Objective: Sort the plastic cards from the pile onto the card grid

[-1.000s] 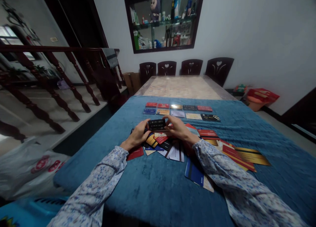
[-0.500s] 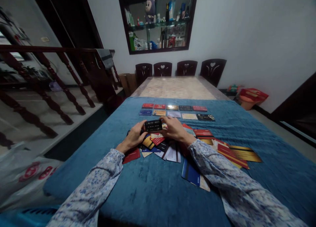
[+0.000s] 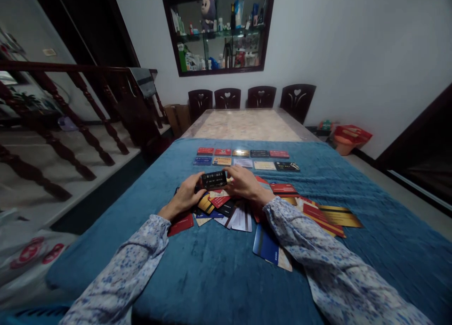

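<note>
A black card [image 3: 213, 179] with pale lettering is held upright between my two hands, its face toward me. My left hand [image 3: 187, 193] grips its left edge and my right hand [image 3: 243, 181] its right edge. Beneath and around them lies a loose pile of cards, among them a red card [image 3: 181, 224], a white card [image 3: 242, 217] and a blue card [image 3: 265, 245]. A gold card [image 3: 341, 216] rests at the pile's right end. Beyond my hands, two rows of cards lie side by side, with a black card [image 3: 287, 166] at the right of the nearer row.
A blue cloth [image 3: 197, 273] covers the near part of the long table [image 3: 247, 125]. Dark chairs [image 3: 228, 99] line its far end. Plastic bags [image 3: 35, 264] are at the lower left, beside a wooden railing [image 3: 67, 132]. A red bag over a bin [image 3: 349, 136] stands at the right.
The whole view has shifted slightly, so things appear a little further left. Both hands keep the same hold on the black card.
</note>
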The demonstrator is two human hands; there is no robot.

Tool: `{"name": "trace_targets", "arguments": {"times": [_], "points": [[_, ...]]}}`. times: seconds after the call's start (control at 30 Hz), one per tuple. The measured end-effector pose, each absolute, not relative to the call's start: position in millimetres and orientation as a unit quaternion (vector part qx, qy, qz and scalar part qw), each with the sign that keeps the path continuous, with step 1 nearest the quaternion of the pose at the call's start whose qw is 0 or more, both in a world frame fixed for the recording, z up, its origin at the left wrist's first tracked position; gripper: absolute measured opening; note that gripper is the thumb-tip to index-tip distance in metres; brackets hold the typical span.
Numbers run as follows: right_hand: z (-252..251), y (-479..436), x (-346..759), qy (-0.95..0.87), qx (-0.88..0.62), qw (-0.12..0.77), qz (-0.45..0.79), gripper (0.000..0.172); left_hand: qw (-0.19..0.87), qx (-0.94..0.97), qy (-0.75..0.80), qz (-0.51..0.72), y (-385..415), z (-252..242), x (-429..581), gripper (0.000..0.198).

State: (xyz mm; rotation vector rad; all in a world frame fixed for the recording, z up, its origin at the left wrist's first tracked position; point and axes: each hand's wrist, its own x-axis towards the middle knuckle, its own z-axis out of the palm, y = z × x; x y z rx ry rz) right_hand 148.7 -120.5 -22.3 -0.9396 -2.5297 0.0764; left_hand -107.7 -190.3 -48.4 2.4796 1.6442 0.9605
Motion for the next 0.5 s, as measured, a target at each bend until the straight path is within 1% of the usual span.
{"name": "trace_targets", "arguments": {"times": [0.23, 0.5], "points": [[-20.2, -117.5, 153.2, -0.918, -0.339, 0.201, 0.041, 0.051, 0.020, 0.802, 0.521, 0.292, -188.4, -39.6, -99.2, 0.049], [-9.0, -112.8, 160.5, -0.915, -0.351, 0.183, 0.077, 0.043, 0.029, 0.817, 0.520, 0.248, -180.6, -17.2, -91.3, 0.043]]}}
